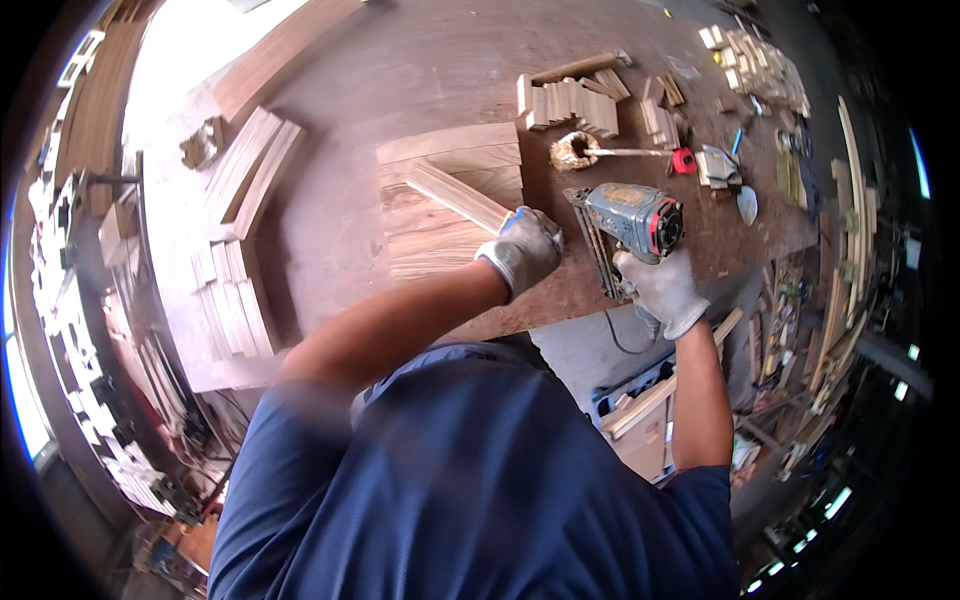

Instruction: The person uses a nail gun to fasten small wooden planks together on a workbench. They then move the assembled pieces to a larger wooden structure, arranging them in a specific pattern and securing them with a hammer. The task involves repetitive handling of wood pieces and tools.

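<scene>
The wooden panel (440, 215) of joined boards lies flat on the workbench (400, 70). A narrow slat (458, 196) lies slantwise across the panel. The left hand (525, 250), in a grey glove, closes on the near end of this slat and presses it down at the panel's right edge. Just right of the panel, the right hand (662, 290) is wrapped around the handle of the blue nail gun (625, 225), whose nose rests near the slat's end. The slat seems positioned, not yet fixed. Beyond the panel, small wooden blocks (570, 100) wait unused.
</scene>
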The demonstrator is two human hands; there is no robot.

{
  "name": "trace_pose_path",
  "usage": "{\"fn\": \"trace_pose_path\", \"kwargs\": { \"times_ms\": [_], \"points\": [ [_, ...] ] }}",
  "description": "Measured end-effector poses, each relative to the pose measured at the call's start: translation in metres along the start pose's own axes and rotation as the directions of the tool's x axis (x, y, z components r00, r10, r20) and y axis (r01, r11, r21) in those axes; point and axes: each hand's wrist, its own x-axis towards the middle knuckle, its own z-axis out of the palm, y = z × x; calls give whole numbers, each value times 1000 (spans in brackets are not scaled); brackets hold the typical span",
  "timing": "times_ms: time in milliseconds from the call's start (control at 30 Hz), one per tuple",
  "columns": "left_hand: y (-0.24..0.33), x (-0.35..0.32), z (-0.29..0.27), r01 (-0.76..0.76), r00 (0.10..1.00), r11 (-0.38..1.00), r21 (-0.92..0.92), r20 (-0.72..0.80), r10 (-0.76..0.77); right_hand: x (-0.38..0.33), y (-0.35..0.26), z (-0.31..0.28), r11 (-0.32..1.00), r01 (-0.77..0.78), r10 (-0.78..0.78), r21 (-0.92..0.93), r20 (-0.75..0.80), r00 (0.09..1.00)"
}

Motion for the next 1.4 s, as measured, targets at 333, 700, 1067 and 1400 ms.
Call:
{"fn": "trace_pose_path", "kwargs": {
  "times_ms": [333, 700, 1067, 1400],
  "points": [
    [7, -10, -14, -207, 975, 927, 312, 139, 171, 47, -77, 16, 974, 61, -3, -217, 256, 967],
    [19, -2, 20, -66, 877, 418, -906, -252, -408, 84, -139, 48, 847, 9, 265, -531, 437, 859],
    [17, 24, 46, -513, 755, 75, -855, -491, -434, 136, -175, 87, 604, 48, 555, -796, 463, 692],
    [17, 20, 35, -534, 760, 14, -845, -487, -431, 143, -183, 100, 557, 67, 598, -828, 456, 659]
  ]
}}
